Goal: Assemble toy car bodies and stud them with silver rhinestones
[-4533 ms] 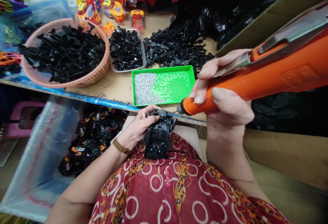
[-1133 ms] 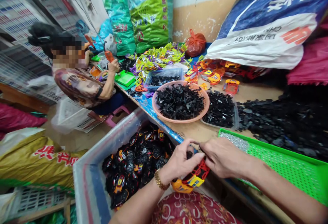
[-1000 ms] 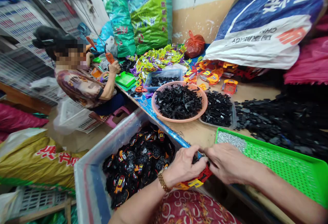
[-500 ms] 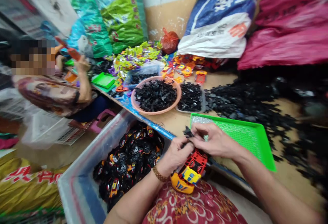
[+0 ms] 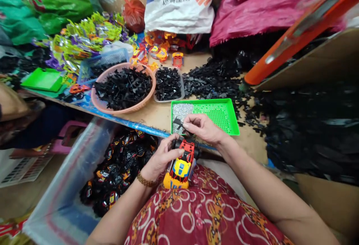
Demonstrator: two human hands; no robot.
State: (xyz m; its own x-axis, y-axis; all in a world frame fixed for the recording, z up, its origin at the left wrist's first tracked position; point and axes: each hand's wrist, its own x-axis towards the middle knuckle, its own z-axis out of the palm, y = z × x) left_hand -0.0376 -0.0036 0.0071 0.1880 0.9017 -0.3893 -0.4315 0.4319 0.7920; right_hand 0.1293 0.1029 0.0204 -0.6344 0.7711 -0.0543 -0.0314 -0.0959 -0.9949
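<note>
My left hand [image 5: 165,152] is closed around the left side of a toy car [image 5: 181,166] with a yellow and red body and black wheels. The car points its yellow end toward my lap. Just above its far end, my right hand [image 5: 203,127] pinches a small flat black plastic part [image 5: 177,122] between thumb and fingertips. The part is apart from the car. Behind it lies a green tray [image 5: 234,120] with small silvery pieces [image 5: 182,109], thickest on its left side.
A pink basin [image 5: 151,92] and a clear box [image 5: 183,88] hold black parts, with more black parts [image 5: 213,77] heaped behind the tray. Below the table edge at left, a large tub [image 5: 70,185] contains toy cars. An orange pole [image 5: 297,32] slants at right. Another person's arm [image 5: 12,103] shows at far left.
The view has swung to the right. My right hand, with the black part, has moved away from the car's far end, where both hands were close together. My left hand still holds the car.
</note>
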